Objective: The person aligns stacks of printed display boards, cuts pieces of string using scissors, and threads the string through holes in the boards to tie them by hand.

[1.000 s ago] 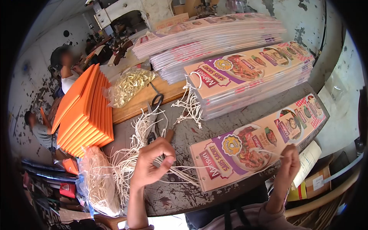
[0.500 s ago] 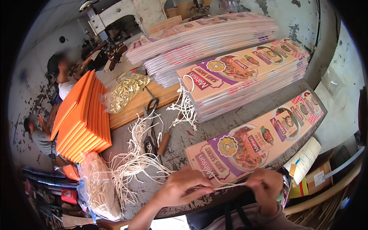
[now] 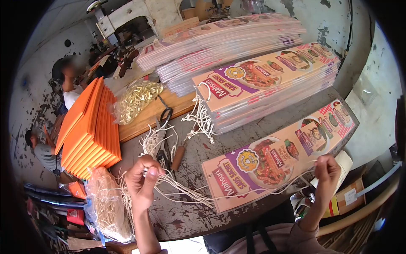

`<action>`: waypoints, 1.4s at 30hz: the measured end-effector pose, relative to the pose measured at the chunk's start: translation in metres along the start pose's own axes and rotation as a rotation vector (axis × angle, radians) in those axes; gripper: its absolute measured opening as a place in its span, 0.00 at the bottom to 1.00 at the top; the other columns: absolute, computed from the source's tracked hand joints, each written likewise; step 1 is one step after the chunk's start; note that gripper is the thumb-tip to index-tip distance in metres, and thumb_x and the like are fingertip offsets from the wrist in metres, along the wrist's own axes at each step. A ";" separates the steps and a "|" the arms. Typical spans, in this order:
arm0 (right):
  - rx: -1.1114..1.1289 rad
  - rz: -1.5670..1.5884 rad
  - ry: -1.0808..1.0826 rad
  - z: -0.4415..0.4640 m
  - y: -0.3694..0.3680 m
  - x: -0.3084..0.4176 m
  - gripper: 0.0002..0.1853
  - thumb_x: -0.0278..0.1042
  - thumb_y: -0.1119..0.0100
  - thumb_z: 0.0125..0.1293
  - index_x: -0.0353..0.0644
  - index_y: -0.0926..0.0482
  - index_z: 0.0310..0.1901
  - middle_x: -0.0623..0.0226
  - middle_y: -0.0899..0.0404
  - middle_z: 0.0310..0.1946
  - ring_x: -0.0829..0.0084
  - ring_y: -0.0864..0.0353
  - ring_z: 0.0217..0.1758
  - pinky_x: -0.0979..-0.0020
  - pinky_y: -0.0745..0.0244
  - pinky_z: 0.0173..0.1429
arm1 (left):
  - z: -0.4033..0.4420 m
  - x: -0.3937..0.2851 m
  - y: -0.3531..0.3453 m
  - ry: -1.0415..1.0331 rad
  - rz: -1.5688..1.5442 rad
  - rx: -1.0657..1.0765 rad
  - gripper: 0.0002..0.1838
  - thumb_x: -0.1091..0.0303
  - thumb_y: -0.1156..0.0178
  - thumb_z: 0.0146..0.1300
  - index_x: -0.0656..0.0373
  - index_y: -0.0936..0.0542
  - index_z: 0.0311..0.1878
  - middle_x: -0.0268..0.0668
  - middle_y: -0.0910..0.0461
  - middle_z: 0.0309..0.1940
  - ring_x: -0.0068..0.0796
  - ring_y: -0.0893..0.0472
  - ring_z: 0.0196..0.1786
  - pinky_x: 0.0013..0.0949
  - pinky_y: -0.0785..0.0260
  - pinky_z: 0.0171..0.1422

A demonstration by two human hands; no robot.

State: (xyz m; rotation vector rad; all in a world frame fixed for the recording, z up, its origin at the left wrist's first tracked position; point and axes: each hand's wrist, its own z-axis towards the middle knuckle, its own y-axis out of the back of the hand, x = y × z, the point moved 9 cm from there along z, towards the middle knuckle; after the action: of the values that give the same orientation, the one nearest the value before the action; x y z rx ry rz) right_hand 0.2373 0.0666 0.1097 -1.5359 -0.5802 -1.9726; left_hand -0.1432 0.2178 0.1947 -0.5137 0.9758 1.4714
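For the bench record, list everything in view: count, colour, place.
Long printed card: one, peach and purple, front right
Stacked printed cards: several piles, peach, rear
Flat folded pieces: one stack, orange, left
Bag of metal bits: one, gold, centre left
Loose thin cords: many, white, centre
Bag of cords: one, cream, front left
Wooden-handled tool: one, brown, centre
Metal machine: one, whitish, background
Other people: at least two, background left
Background clutter: uncountable
Left hand: one, among cords
Right hand: one, pinching cord, right
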 end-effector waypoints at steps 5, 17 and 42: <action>0.189 0.101 -0.053 -0.007 -0.036 0.001 0.11 0.36 0.45 0.64 0.38 0.26 0.27 0.82 0.36 0.16 0.91 0.45 0.18 0.83 0.54 0.22 | -0.004 -0.026 0.009 -0.139 0.227 0.068 0.08 0.67 0.46 0.61 0.61 0.25 0.33 0.30 0.30 0.20 0.18 0.33 0.27 0.26 0.41 0.36; 0.421 0.170 -0.081 -0.025 -0.059 0.016 0.05 0.27 0.46 0.62 0.34 0.26 0.31 0.77 0.31 0.19 0.89 0.39 0.19 0.84 0.46 0.24 | -0.031 -0.142 0.070 -0.603 -1.825 0.809 0.21 0.70 0.54 0.65 0.65 0.37 0.60 0.44 0.25 0.24 0.30 0.23 0.25 0.29 0.27 0.36; 1.016 -0.141 0.228 -0.090 -0.117 0.060 0.09 0.35 0.32 0.50 0.43 0.22 0.22 0.71 0.27 0.16 0.74 0.29 0.15 0.75 0.38 0.19 | -0.092 -0.038 -0.147 -0.180 -0.207 0.706 0.09 0.67 0.37 0.55 0.57 0.27 0.27 0.32 0.32 0.15 0.30 0.29 0.19 0.33 0.38 0.23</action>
State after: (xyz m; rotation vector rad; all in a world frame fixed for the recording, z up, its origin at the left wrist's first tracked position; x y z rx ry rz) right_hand 0.0838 0.0853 0.1459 -0.6390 -1.3378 -1.4864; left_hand -0.0172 0.1076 0.1352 0.0346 1.1748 0.8864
